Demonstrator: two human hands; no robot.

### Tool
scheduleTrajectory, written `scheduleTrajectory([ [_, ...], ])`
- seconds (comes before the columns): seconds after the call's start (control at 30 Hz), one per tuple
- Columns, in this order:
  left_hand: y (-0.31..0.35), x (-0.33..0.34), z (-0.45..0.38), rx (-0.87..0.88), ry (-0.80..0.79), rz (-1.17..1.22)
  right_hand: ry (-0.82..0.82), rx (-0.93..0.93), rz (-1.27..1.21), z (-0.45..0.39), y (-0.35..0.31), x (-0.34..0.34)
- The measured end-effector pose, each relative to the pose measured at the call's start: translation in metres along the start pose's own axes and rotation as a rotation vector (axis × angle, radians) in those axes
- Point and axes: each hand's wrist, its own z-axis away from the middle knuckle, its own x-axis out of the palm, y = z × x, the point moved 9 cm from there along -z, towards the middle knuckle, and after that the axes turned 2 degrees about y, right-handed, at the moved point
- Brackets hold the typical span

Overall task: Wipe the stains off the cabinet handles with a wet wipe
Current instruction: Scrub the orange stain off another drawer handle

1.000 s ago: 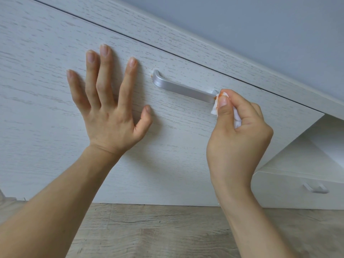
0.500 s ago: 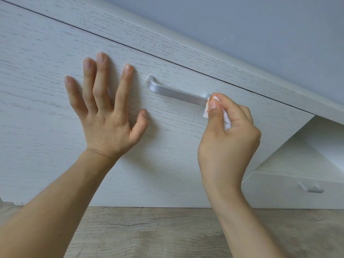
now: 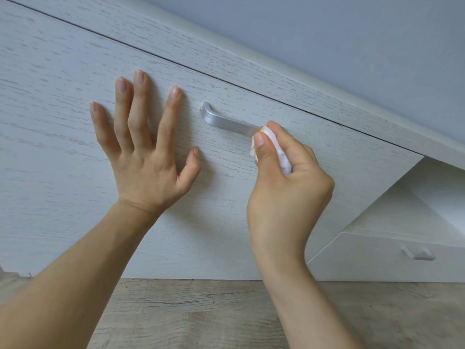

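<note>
While the wet wipe (image 3: 275, 149) sits bunched at centre frame, it meets the silver handle (image 3: 227, 123).
Soft and limp, it looks best pinched in a wad: right hand (image 3: 289, 197) curled closed around it, thumb on top; left hand (image 3: 148, 157) splayed flat, holding nothing, on the drawer front (image 3: 63, 172).

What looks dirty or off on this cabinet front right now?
A small orange smear sits at the left end of the silver handle, where it meets the drawer front. The wet wipe pinched in the right hand carries an orange tinge too. Nothing looks damaged.
</note>
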Motion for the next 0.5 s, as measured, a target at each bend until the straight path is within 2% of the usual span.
scheduleTrajectory([
  [0.23, -0.001, -0.002, -0.001, -0.003, -0.030, 0.031, -0.180, 0.034, -0.107, 0.010, -0.009, 0.027],
  [0.33, 0.000, -0.003, -0.002, 0.001, -0.065, 0.062, -0.198, 0.091, -0.229, 0.014, -0.009, 0.033],
  [0.5, -0.006, -0.016, -0.005, 0.046, -0.150, 0.031, -0.226, 0.125, -0.247, 0.012, -0.009, 0.033],
])
